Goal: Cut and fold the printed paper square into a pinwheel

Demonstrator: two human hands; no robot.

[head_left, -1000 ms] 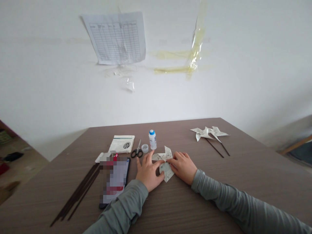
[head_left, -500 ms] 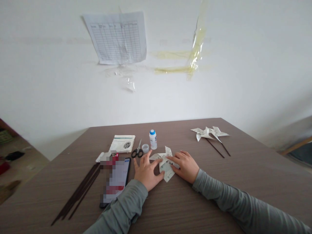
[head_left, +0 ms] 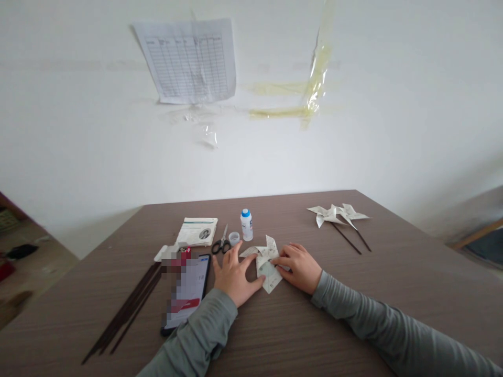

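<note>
Here both hands, left hand [head_left: 234, 275] and right hand [head_left: 299, 267], press flat-fingered on the paper pinwheel [head_left: 266, 262] at lower centre; uneven pressure could crease its blades.

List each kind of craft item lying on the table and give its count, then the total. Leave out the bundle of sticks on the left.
Paper pinwheel being pressed flat by left hand and right hand: 1
Finished pinwheels on sticks: 2
Scissors: 1
Glue bottle: 1
Loose bottle cap: 1
Printed booklet: 1
Phone: 1
Total: 8
</note>
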